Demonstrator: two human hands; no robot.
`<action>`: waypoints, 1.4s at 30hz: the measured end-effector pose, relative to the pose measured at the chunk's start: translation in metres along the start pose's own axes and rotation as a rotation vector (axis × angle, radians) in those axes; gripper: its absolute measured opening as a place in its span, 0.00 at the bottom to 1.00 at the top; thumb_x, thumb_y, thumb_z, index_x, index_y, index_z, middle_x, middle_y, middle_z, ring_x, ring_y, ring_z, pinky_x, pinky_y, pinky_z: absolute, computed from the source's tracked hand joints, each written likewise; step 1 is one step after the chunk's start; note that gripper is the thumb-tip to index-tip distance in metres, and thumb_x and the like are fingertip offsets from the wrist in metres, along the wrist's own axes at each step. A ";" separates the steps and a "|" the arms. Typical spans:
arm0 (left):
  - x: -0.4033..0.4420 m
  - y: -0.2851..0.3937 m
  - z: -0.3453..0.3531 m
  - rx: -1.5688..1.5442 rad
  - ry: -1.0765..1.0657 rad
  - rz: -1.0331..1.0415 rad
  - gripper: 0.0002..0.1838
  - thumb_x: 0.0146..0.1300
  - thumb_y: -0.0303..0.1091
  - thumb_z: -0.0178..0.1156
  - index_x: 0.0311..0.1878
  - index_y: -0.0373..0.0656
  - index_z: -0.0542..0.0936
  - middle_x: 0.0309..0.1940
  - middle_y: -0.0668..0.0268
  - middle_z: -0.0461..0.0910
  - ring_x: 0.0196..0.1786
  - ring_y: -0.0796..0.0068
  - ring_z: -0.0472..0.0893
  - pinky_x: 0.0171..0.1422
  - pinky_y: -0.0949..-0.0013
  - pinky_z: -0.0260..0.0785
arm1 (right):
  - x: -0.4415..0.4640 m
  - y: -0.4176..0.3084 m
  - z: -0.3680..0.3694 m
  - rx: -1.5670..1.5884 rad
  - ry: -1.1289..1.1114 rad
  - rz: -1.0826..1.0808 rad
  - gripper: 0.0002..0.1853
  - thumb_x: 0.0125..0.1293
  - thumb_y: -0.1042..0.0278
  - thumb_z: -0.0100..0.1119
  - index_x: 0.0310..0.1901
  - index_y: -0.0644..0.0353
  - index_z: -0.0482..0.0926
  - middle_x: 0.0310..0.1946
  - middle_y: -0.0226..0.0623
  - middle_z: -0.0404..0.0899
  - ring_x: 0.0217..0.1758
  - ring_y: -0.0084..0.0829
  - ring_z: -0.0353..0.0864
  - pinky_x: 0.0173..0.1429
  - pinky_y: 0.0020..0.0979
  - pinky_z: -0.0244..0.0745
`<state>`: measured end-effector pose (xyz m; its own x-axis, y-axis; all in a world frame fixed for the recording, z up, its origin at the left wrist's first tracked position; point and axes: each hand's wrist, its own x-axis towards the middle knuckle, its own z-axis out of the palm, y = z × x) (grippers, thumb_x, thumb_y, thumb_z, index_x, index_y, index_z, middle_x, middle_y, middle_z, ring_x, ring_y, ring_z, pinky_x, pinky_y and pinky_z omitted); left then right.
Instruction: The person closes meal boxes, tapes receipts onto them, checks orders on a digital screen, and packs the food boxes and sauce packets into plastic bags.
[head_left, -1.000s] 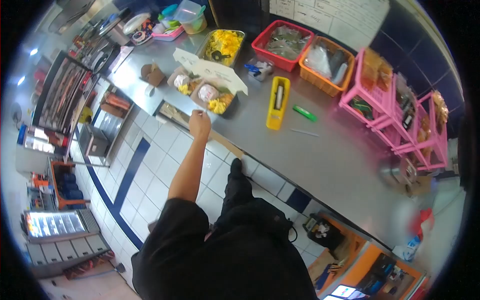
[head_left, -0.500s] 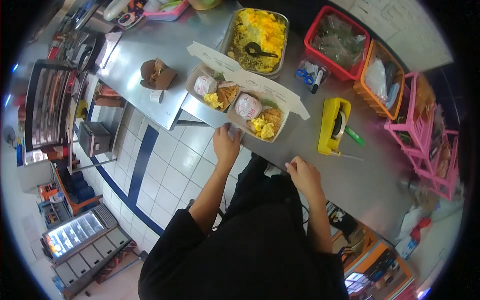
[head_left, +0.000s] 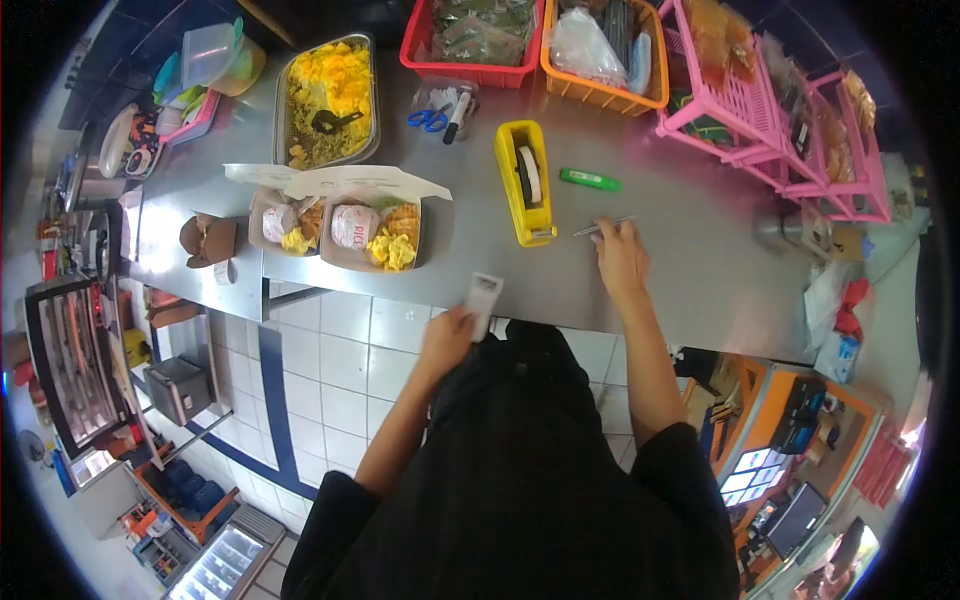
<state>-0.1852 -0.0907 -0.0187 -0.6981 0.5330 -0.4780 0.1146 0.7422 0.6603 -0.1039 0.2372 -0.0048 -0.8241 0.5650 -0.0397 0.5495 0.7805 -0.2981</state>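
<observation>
We angle our left hand (head_left: 447, 343) inward, fingers clamped on a paper slip (head_left: 486, 293) jutting ahead of them, and stretch our right hand (head_left: 624, 262) forward, fingertips at a pen (head_left: 587, 231), their closure unclear.

We look down on a brushed-metal tabletop (head_left: 700, 280) that runs across the room, light glinting off its left part. Below it we see white floor tiles (head_left: 345, 345) crossed by a dark blue stripe (head_left: 283, 420). A glass-fronted display cabinet (head_left: 75, 365) stands at our left, a lit fridge (head_left: 222, 565) lower down, and orange shelving (head_left: 750, 430) at our right, near a pale wall (head_left: 895, 290).
</observation>
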 end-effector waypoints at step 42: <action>-0.019 0.093 0.007 0.113 0.244 0.817 0.28 0.61 0.38 0.71 0.65 0.46 0.78 0.41 0.60 0.82 0.37 0.52 0.83 0.41 0.56 0.76 | -0.080 -0.093 0.011 1.894 -0.358 0.845 0.22 0.79 0.41 0.48 0.48 0.54 0.77 0.41 0.35 0.83 0.39 0.35 0.82 0.49 0.40 0.79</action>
<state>-0.1564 -0.0287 0.0480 -0.4969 0.8253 0.2683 0.7079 0.2066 0.6755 -0.0901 0.1166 0.0160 -0.6199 0.3074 -0.7220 0.1277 -0.8683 -0.4794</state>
